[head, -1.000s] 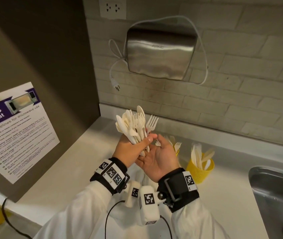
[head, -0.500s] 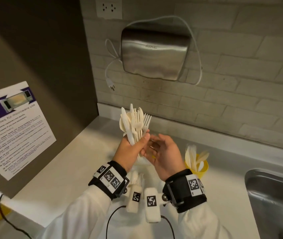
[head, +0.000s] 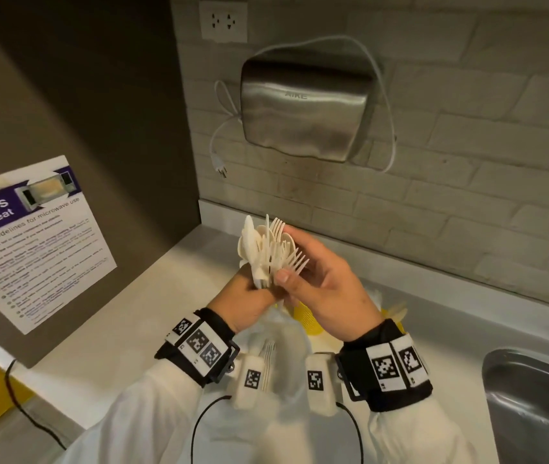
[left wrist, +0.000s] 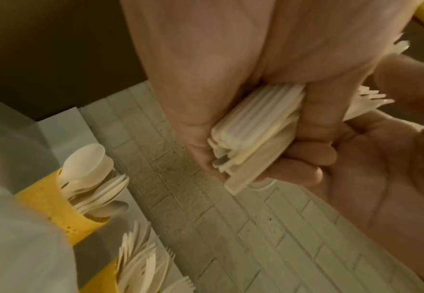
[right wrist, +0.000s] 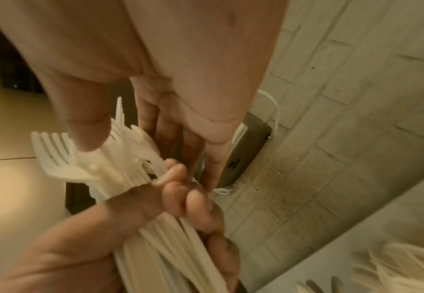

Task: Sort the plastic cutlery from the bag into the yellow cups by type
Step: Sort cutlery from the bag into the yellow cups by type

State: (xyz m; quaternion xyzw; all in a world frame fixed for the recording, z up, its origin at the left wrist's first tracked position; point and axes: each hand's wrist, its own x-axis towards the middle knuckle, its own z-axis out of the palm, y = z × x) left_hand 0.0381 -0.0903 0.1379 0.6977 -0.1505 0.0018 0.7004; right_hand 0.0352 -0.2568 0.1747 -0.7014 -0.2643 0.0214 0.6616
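A pale countertop [head: 105, 333] is seen along the brick wall. Yellow cups [head: 306, 318] of white cutlery are stood on it, and a steel sink [head: 534, 396] is set into its right end.

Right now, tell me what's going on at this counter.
A person is sorting white plastic cutlery. The left hand grips a mixed bundle of forks, spoons and knives by the handles, held up above the counter. The right hand is at the top of the bundle, thumb and fingers on a fork, apparently picking it out. Below the hands stand yellow cups already holding spoons and forks, and a clear bag lies on the counter under the wrists.
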